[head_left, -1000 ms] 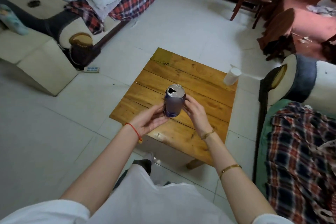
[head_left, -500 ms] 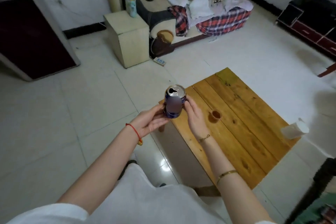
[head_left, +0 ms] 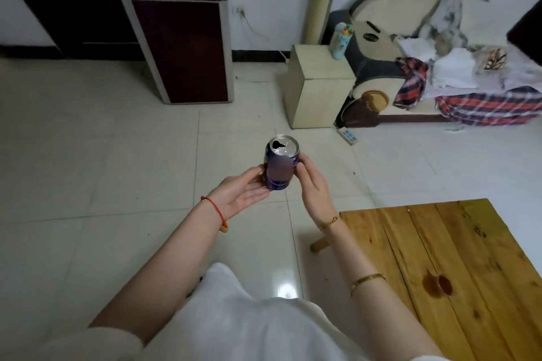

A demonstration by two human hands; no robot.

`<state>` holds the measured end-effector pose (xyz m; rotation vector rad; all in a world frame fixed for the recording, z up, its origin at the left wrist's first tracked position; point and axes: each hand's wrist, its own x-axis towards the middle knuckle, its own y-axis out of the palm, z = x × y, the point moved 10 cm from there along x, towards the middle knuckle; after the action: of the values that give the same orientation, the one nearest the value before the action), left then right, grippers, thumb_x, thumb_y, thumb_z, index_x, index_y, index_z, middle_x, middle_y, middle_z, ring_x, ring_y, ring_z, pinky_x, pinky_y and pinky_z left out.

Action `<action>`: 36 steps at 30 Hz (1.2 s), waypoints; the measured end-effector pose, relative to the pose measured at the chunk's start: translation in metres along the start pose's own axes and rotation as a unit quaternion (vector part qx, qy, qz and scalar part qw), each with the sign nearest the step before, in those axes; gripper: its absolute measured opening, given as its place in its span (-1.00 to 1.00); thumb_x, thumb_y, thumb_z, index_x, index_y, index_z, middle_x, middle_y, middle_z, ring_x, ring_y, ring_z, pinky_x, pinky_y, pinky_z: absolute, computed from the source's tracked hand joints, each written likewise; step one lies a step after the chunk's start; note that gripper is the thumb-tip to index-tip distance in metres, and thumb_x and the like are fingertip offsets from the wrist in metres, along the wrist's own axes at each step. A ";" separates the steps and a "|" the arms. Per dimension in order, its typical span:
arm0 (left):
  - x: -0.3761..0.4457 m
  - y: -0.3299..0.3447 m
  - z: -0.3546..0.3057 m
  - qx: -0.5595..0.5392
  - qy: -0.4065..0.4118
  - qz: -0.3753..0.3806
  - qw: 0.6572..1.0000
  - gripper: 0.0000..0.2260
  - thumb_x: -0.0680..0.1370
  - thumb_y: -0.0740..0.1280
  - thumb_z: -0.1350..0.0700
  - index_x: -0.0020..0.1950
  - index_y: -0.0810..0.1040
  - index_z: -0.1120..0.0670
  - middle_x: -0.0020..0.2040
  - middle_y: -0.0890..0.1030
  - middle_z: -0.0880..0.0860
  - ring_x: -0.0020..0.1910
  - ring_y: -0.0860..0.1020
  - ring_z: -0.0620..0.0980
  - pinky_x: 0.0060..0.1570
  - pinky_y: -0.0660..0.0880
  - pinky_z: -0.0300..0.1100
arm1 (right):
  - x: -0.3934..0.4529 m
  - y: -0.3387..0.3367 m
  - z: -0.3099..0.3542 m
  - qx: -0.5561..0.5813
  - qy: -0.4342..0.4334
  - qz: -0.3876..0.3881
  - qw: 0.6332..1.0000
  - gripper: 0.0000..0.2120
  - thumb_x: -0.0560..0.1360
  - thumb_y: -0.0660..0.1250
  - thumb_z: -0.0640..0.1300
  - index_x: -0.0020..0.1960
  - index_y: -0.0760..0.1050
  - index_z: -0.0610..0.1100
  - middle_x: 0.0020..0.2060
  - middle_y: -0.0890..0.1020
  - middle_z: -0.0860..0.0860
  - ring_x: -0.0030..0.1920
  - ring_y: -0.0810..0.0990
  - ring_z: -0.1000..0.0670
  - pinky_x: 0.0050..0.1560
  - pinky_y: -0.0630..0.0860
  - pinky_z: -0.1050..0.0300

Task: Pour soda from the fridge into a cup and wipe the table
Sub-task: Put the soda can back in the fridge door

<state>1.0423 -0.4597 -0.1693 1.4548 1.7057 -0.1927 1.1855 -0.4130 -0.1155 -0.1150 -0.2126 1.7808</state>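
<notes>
While both hands carry the opened can (head_left: 281,162) upright over the floor, off the table's (head_left: 457,258) left edge, the left hand (head_left: 245,192) cradles its base with nearly straight fingers and the right hand (head_left: 312,184) presses its side, fingers lightly bent. The person seems to be taking it toward the fridge (head_left: 173,26); keeping it level should avoid spills. A puddle (head_left: 437,286) awaits wiping near the table's near edge. The can's label is blurred, unreadable. No cup shows.
</notes>
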 end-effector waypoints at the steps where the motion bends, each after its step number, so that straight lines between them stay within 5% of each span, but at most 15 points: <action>1: 0.003 -0.013 -0.014 -0.003 0.005 -0.007 1.000 -0.77 0.56 0.39 0.08 0.00 0.54 0.27 -0.03 0.66 0.20 -0.13 0.68 0.05 -0.08 0.64 -0.18 | 0.013 0.016 0.003 0.005 -0.001 0.010 1.000 -0.65 0.65 0.09 -0.08 0.37 0.43 -0.15 0.26 0.57 -0.01 0.30 0.51 0.06 0.36 0.41 0.14; 12: 0.027 -0.142 -0.144 -0.024 0.047 -0.064 0.997 -0.75 0.53 0.42 0.05 -0.01 0.54 0.24 0.01 0.66 0.20 -0.04 0.67 0.08 0.04 0.60 -0.11 | 0.127 0.170 0.042 0.028 -0.023 0.082 0.996 -0.71 0.68 0.09 -0.14 0.30 0.46 -0.20 0.17 0.60 -0.02 0.17 0.53 0.12 0.26 0.42 0.23; 24: 0.079 -0.235 -0.242 -0.057 0.059 -0.095 0.992 -0.70 0.53 0.43 0.00 0.01 0.50 0.23 0.08 0.65 0.22 0.07 0.66 0.11 0.09 0.58 -0.10 | 0.246 0.284 0.047 0.007 -0.026 0.157 0.987 -0.67 0.67 0.09 -0.07 0.37 0.43 -0.12 0.26 0.58 0.01 0.29 0.51 0.05 0.37 0.41 0.08; 31: 0.120 -0.284 -0.338 -0.088 0.089 -0.124 0.984 -0.68 0.54 0.41 0.02 0.10 0.49 0.25 0.11 0.63 0.23 0.11 0.64 0.12 0.14 0.55 -0.08 | 0.349 0.358 0.071 0.014 -0.050 0.208 0.977 -0.69 0.68 0.09 -0.11 0.37 0.44 -0.12 0.24 0.58 0.03 0.28 0.52 0.08 0.33 0.42 0.15; 36: 0.150 -0.320 -0.416 -0.114 0.110 -0.152 0.976 -0.55 0.53 0.42 0.02 0.24 0.46 0.32 0.09 0.64 0.23 0.06 0.65 0.11 0.10 0.58 -0.09 | 0.428 0.411 0.097 0.027 -0.057 0.238 0.969 -0.72 0.68 0.09 -0.14 0.33 0.45 -0.07 0.18 0.58 0.16 0.21 0.51 0.26 0.22 0.39 0.39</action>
<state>0.5655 -0.1950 -0.1422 1.0748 2.0542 0.0040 0.6800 -0.0892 -0.0890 -0.0223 -0.2317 2.2737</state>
